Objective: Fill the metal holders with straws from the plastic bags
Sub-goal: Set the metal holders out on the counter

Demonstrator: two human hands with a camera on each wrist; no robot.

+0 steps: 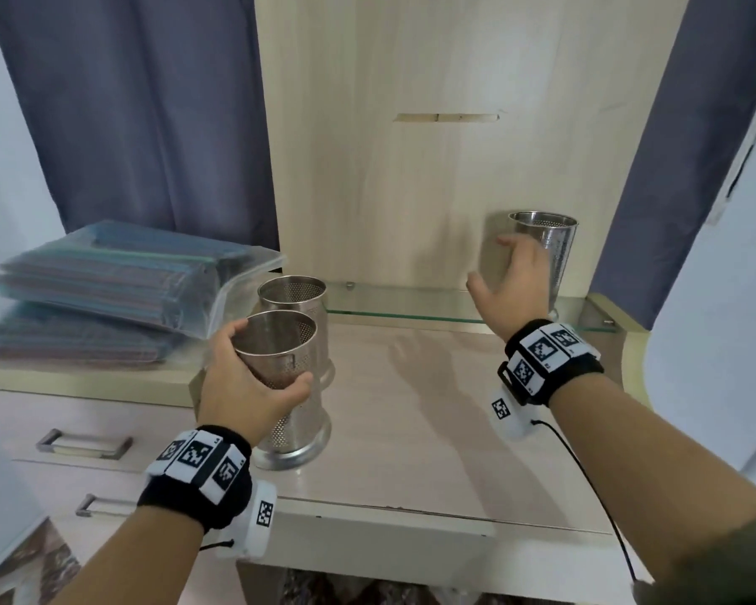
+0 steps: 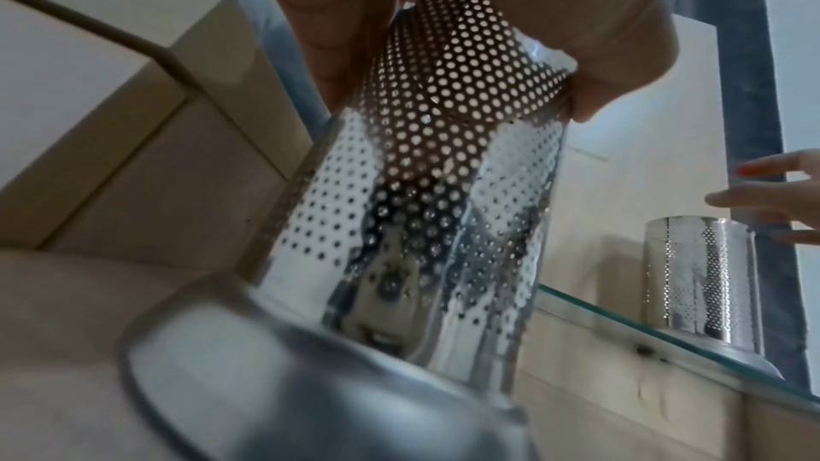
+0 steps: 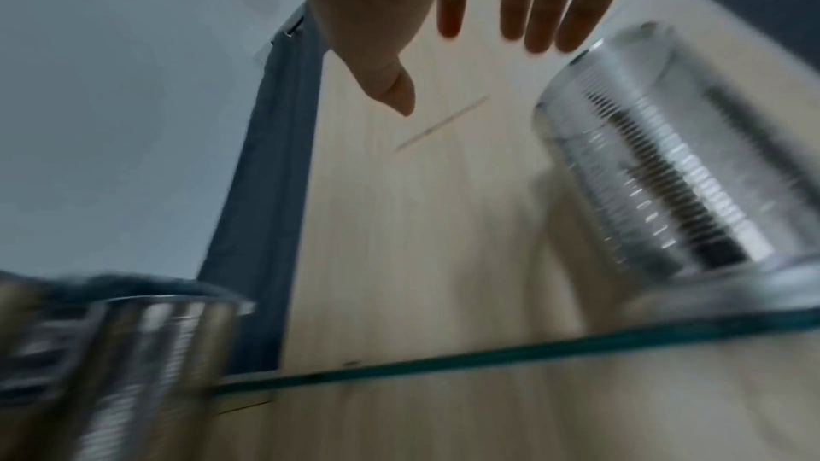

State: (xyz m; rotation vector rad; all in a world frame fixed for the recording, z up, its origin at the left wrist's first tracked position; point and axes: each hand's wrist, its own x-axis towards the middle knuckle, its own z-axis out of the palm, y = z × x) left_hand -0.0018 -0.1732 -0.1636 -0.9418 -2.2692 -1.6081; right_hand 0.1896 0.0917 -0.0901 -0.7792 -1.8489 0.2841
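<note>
Three perforated metal holders stand on a pale wooden desk, all empty. My left hand [image 1: 254, 386] grips the nearest holder [image 1: 289, 412] around its upper wall, seen close in the left wrist view as the same holder [image 2: 421, 205]. A second holder [image 1: 300, 303] stands just behind it. The third holder [image 1: 551, 251] stands on a glass shelf [image 1: 411, 310] at the back right. My right hand [image 1: 513, 283] hovers open just left of it, fingers spread, not touching, and the right wrist view shows these fingers [image 3: 510, 13] beside that holder [image 3: 657, 160]. Bags of straws [image 1: 105, 277] lie stacked at the left.
A wooden back panel [image 1: 433, 146] rises behind the desk, with dark blue curtains [image 1: 127, 102] on both sides. Drawers with metal handles [image 1: 84, 443] sit below the bags. The desk top [image 1: 433, 408] between my hands is bare. A cable runs from my right wrist.
</note>
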